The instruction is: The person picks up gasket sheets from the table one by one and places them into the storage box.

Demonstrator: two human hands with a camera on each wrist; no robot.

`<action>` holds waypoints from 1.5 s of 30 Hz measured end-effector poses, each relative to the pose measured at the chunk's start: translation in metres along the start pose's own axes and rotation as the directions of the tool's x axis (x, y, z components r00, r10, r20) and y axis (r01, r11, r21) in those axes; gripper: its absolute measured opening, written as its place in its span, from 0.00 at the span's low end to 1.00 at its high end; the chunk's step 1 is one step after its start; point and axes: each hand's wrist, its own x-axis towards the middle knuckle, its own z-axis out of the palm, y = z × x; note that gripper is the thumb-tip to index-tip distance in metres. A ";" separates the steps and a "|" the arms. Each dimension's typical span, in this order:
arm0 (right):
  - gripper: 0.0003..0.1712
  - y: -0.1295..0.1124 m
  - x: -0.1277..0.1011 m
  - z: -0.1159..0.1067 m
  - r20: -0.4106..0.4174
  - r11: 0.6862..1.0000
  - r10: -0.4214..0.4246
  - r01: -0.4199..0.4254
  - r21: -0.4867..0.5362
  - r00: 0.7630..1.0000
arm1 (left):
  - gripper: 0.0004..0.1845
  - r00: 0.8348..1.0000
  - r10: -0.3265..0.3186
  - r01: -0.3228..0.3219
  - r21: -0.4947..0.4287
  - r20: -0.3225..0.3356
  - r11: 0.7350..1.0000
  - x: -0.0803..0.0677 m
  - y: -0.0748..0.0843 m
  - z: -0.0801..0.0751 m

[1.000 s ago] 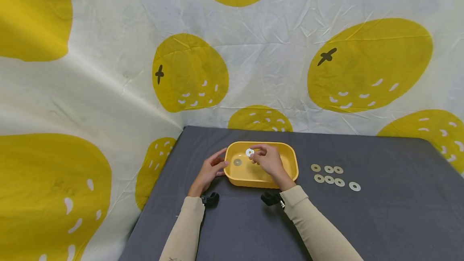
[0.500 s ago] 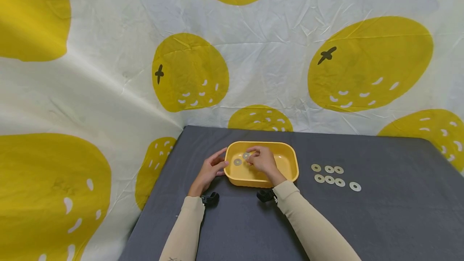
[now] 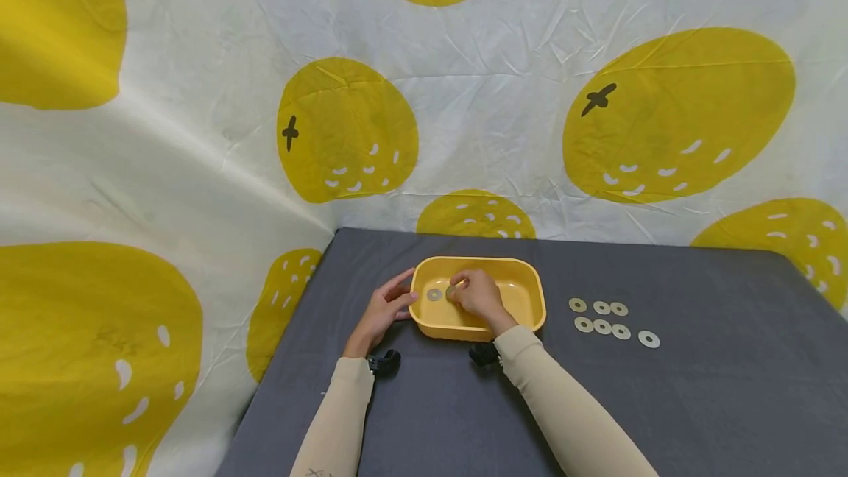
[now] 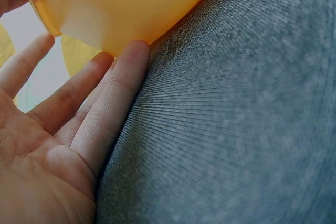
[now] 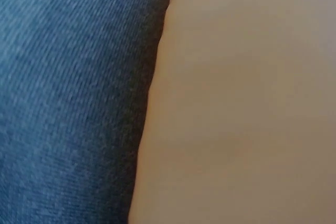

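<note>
A shallow yellow plastic basin (image 3: 478,262) with rounded corners stands on the dark table, seen whole in the head view. My left hand (image 3: 384,309) touches its left end; in the left wrist view, nearly straight fingers (image 4: 113,98) rest against the outer wall (image 4: 131,3). Inside the basin, my right hand (image 3: 480,295) pinches a flat metal washer (image 3: 450,293), low by the floor and partly hidden by the fingertips. Left of it, another washer (image 3: 433,294) lies flat on the basin's floor. The right wrist view shows the basin's outer wall (image 5: 236,98) close up; the hand is outside it.
Several washers (image 3: 602,327) lie flat on the table to the right of the basin, roughly in two rows, with one washer (image 3: 649,339) apart at the right. Dark cloth (image 3: 729,389) covers the table. A fruit-printed white sheet (image 3: 490,131) hangs behind and at the left.
My right hand has moved slightly left and lowered the pinched washer to the basin's floor, beside the lying one. The left hand has stayed at the basin's left end.
</note>
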 end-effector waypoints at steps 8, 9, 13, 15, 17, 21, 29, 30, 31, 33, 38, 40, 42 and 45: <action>0.11 -0.002 -0.001 0.001 0.005 0.997 0.020 -0.019 -0.073 1.000 | 0.31 1.000 0.000 0.000 0.000 0.013 1.000 0.000 0.000 -0.001; 0.11 -0.003 -0.001 0.001 0.004 0.997 0.024 -0.023 -0.074 1.000 | 0.31 1.000 0.000 0.000 0.002 0.012 1.000 0.000 0.000 -0.001; 0.10 -0.004 -0.001 0.001 0.001 0.996 0.037 -0.037 -0.078 0.999 | 0.31 1.000 -0.003 0.003 0.001 0.008 1.000 -0.001 0.000 -0.001; 0.08 -0.005 -0.001 0.001 -0.003 0.995 0.042 -0.042 -0.086 0.999 | 0.30 1.000 -0.006 0.006 0.001 0.007 1.000 0.000 0.001 -0.001; 0.07 -0.005 -0.001 0.001 -0.007 0.994 0.045 -0.045 -0.096 0.999 | 0.30 1.000 -0.008 0.008 0.001 0.005 1.000 0.000 0.001 -0.001; 0.06 -0.005 0.000 0.001 -0.024 0.994 0.044 -0.046 -0.095 0.999 | 0.29 1.000 -0.009 0.009 0.001 0.002 1.000 0.001 0.000 -0.001; 0.08 -0.004 0.000 -0.005 -0.096 0.987 0.012 0.003 0.162 0.995 | 0.30 1.000 -0.009 0.009 0.007 -0.006 1.000 0.002 -0.001 -0.001; 0.09 -0.003 0.000 -0.008 -0.103 0.977 -0.001 0.024 0.213 0.995 | 0.30 1.000 -0.009 0.009 0.007 -0.005 1.000 0.003 -0.002 -0.001; 0.10 -0.002 -0.002 -0.011 -0.108 0.966 -0.016 0.043 0.256 0.994 | 0.31 1.000 -0.010 0.010 0.007 -0.005 1.000 0.003 -0.001 0.000; 0.11 0.000 -0.005 -0.021 -0.116 0.941 -0.060 0.094 0.324 0.992 | 0.31 1.000 -0.010 0.010 0.003 -0.005 1.000 0.002 -0.001 0.000; 0.11 0.015 -0.020 -0.058 -0.128 0.899 -0.237 0.267 0.346 0.963 | 0.31 1.000 -0.003 0.003 -0.016 -0.007 1.000 0.002 0.000 0.000; 0.12 0.027 -0.028 -0.074 -0.138 0.882 -0.291 0.322 0.344 0.947 | 0.32 1.000 -0.002 0.001 -0.018 -0.004 1.000 0.003 0.000 0.000; 0.13 0.042 -0.033 -0.089 -0.157 0.872 -0.322 0.357 0.336 0.934 | 0.32 1.000 -0.002 0.002 -0.015 -0.003 1.000 0.003 -0.001 0.000; 0.14 0.062 -0.040 -0.110 -0.181 0.878 -0.309 0.353 0.323 0.934 | 0.32 1.000 -0.002 0.002 -0.005 -0.009 1.000 0.002 -0.002 -0.001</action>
